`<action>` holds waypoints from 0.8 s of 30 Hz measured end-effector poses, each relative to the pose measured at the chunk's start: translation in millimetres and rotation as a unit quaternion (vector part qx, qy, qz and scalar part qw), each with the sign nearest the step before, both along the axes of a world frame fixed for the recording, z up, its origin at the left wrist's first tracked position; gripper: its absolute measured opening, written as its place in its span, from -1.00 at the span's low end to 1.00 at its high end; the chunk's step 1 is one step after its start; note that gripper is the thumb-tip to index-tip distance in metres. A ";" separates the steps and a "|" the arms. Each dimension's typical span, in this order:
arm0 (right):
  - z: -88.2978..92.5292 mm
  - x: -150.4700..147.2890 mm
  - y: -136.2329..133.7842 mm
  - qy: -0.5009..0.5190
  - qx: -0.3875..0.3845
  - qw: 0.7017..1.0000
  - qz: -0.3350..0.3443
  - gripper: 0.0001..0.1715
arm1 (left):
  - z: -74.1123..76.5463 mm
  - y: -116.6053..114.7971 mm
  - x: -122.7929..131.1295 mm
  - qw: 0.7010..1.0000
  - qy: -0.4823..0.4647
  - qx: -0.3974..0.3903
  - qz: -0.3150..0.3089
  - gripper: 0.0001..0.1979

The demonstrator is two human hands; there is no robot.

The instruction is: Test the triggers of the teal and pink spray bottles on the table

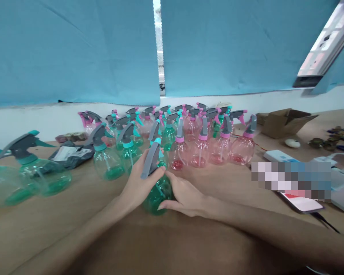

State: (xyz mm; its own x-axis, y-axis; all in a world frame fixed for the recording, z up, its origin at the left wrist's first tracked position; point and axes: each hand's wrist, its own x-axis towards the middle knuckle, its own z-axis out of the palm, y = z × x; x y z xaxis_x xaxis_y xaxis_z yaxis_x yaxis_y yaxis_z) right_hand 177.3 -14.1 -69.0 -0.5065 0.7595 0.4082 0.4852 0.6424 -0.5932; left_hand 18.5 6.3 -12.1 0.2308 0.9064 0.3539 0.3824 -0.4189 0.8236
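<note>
A green spray bottle (157, 194) with a grey trigger head stands on the brown table (172, 244) right in front of me. My left hand (140, 183) is closed round its neck and grey sprayer. My right hand (186, 196) wraps the round green body from the right side. Both hands are on this one bottle. Behind it stand several more bottles: green ones (107, 162) to the left and pink ones (220, 149) to the right, all with trigger heads fitted.
Two green bottles (37, 172) stand apart at the far left. A dark plastic bag (70, 154) lies behind them. An open cardboard box (283, 122) sits at the back right, with a phone (304, 202), white devices and small dark parts along the right edge. A blue curtain hangs behind.
</note>
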 end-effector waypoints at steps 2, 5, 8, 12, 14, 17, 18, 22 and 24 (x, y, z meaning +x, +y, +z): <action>-5.1 -0.3 4.9 0.015 0.004 1.000 0.022 -0.06 | 1.2 1.9 -3.0 1.000 0.001 -0.004 0.007 -0.59; -10.5 -1.0 10.2 0.010 0.000 1.000 0.028 -0.09 | 4.1 4.0 -6.5 1.000 -0.005 -0.005 0.017 -0.57; -11.2 -1.5 12.0 0.000 -0.010 0.999 0.032 -0.08 | 8.5 6.0 -8.2 1.000 -0.014 0.006 -0.010 -0.60; -6.6 0.8 11.3 -0.008 -0.039 0.998 0.042 -0.05 | 12.5 8.4 -8.2 0.998 -0.017 -0.005 -0.053 -0.74; -3.5 3.0 10.7 -0.013 -0.057 0.997 0.044 -0.02 | 12.2 9.5 -8.6 0.998 -0.020 -0.009 -0.056 -0.76; 0.4 5.3 10.1 -0.022 -0.065 0.996 0.061 -0.01 | 10.6 10.7 -10.9 0.999 -0.014 -0.007 -0.052 -0.74; 1.1 5.6 10.0 -0.025 -0.058 0.996 0.065 0.00 | 10.3 11.0 -11.9 0.999 -0.009 -0.007 -0.049 -0.72; -0.8 4.9 9.7 -0.045 -0.028 0.997 0.064 0.01 | 11.9 12.1 -14.7 0.999 0.003 -0.010 -0.043 -0.67; -3.6 4.7 9.8 -0.060 -0.023 0.996 0.057 0.04 | 13.3 12.7 -14.8 0.999 0.000 -0.006 -0.043 -0.65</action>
